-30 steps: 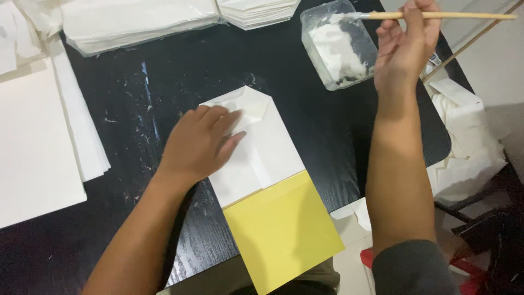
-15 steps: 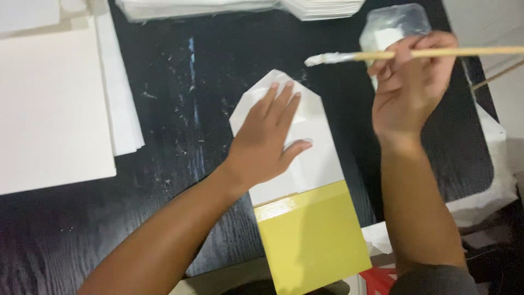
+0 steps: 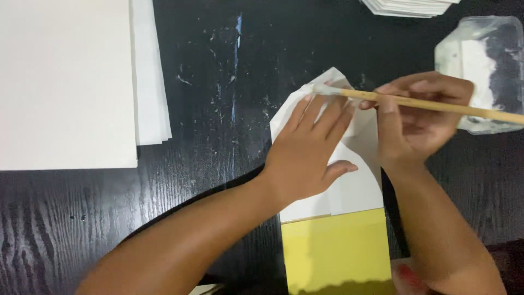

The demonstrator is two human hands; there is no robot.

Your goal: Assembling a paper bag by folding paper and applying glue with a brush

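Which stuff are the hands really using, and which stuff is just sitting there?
In use: left hand pressing the folded paper; right hand holding the brush to it; glue tub.

Lying about: white sheets; paper stack; table.

Only 1 view here: a camera worn on the head, looking almost straight down on the black bench (image 3: 218,82) from close above. The person's forearms enter from the bottom edge, and both hands sit right of centre. The frame cuts off a white sheet stack (image 3: 65,82) at top left and a plastic tray (image 3: 480,60) at top right.
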